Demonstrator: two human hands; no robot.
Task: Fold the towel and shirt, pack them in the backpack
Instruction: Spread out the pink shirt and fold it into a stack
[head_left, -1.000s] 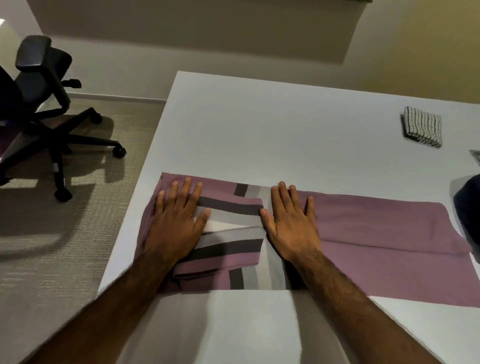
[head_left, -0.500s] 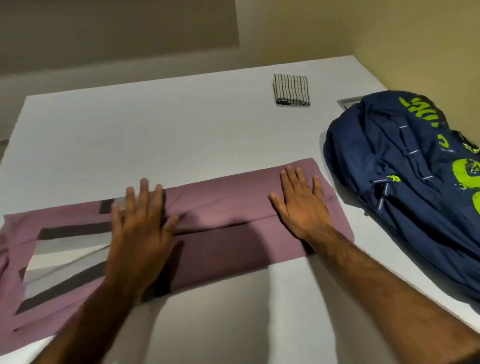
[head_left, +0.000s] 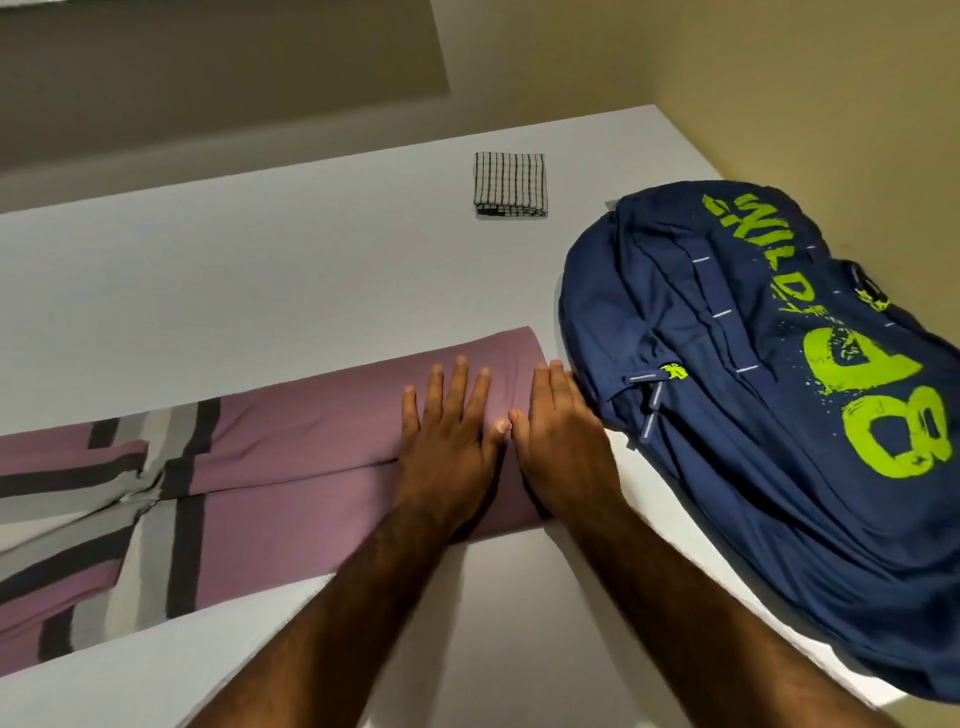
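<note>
A white table (head_left: 249, 270) meets a yellowish wall (head_left: 821, 78) along its right edge

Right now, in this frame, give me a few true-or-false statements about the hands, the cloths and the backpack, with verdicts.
1. Both the left hand and the right hand lie flat, fingers straight, at the right end of the mauve cloth. True.
2. The backpack lies to the left of the hands. False: it lies to their right.
3. The striped folded cloth sits inside the backpack. False: it lies on the table, farther back, apart from the backpack.
4. Neither hand grips anything. True.
</note>
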